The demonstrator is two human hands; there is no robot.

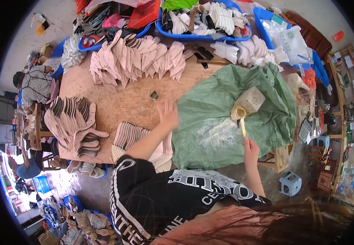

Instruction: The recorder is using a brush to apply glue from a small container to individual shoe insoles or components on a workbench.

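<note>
Right hand point(250, 152) closed round brush point(243, 130) at near edge of green sheet point(197, 108); brush tip at mouth of jug point(252, 100) on sheet. Left hand point(169, 116), fingers outstretched, at sheet's left edge. Pink pieces point(138, 59) beyond, left of sheet.

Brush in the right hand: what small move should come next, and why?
Perhaps wipe the brush lightly on the rim of the pale container: the right hand holds the brush with its tip at that rim, and whitish residue already marks the green sheet nearby.
</note>
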